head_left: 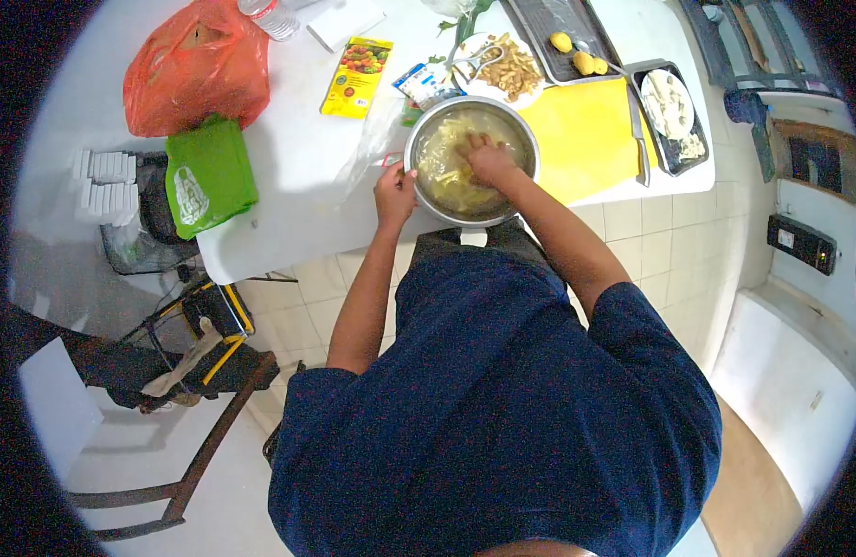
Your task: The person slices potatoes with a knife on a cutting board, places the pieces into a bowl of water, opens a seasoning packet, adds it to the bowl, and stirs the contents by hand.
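Note:
A round metal bowl (409, 165) stands at the near edge of the table, with cloudy water and pale yellow cut strips, apparently potato, inside it. My left hand (395, 195) grips the bowl's left rim, its thumb towards the top. Inside the bowl, my right hand (488, 160) reaches down among the strips with its fingers spread; the fingertips are partly hidden by the water. Behind the bowl, a white plate (545, 91) holds a heap of brownish peelings and what looks like a peeler (488, 61).
A knife (639, 139) lies beside a yellow cutting board (576, 139). Whole yellow potatoes (585, 63) rest on a dark tray (548, 19); another tray (669, 170) holds a plate of pale pieces. To the left are a red bag (200, 74), a green bag (210, 176) and a yellow packet (357, 78).

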Demonstrator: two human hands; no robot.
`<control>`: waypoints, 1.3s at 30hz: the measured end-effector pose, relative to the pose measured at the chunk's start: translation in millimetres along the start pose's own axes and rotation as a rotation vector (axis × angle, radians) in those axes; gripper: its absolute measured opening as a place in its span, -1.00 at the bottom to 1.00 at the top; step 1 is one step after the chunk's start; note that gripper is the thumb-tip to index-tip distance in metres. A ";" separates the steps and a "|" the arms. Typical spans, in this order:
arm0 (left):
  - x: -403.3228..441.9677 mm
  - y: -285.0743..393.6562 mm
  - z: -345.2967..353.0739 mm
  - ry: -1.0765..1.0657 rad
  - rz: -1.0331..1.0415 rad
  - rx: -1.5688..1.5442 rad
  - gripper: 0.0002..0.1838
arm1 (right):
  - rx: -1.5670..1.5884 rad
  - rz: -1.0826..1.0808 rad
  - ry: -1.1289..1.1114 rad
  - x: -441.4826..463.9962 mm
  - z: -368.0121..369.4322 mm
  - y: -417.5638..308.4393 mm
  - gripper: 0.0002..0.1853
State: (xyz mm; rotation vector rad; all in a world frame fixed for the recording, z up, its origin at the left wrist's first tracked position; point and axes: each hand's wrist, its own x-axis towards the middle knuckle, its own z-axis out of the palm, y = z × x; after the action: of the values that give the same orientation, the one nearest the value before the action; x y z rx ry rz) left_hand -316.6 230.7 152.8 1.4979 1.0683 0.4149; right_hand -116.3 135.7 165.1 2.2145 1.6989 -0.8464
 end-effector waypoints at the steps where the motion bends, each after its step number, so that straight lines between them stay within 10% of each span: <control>1: 0.2 -0.1 -0.7 -0.003 0.003 -0.004 -0.73 | 0.019 0.051 -0.003 -0.5 1.2 1.6 -0.15; 12: 5.2 -14.5 4.6 0.098 0.236 0.041 -0.77 | 0.049 0.093 0.069 -19.6 45.8 -5.6 -0.13; 19: 5.4 -11.8 2.7 0.034 0.024 0.008 -0.76 | 0.440 -0.195 -0.043 6.0 76.5 -0.2 -0.57; 22: 10.2 -26.1 1.5 0.019 0.088 0.045 -0.75 | 0.422 -0.343 0.020 4.1 46.3 12.6 -0.49; 28: 8.8 -25.1 4.7 0.065 0.126 0.039 -0.73 | 0.316 0.116 0.360 8.5 6.1 21.9 -0.36; 39: 4.2 -11.8 1.2 0.038 -0.011 0.052 -0.72 | 0.292 -0.007 0.236 43.0 49.8 -10.6 -0.23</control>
State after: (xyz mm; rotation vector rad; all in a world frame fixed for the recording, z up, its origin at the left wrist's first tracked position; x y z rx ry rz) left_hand -318.1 232.1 140.4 1.5342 1.1243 0.4123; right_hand -134.4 148.7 102.3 2.5927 1.7831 -0.9174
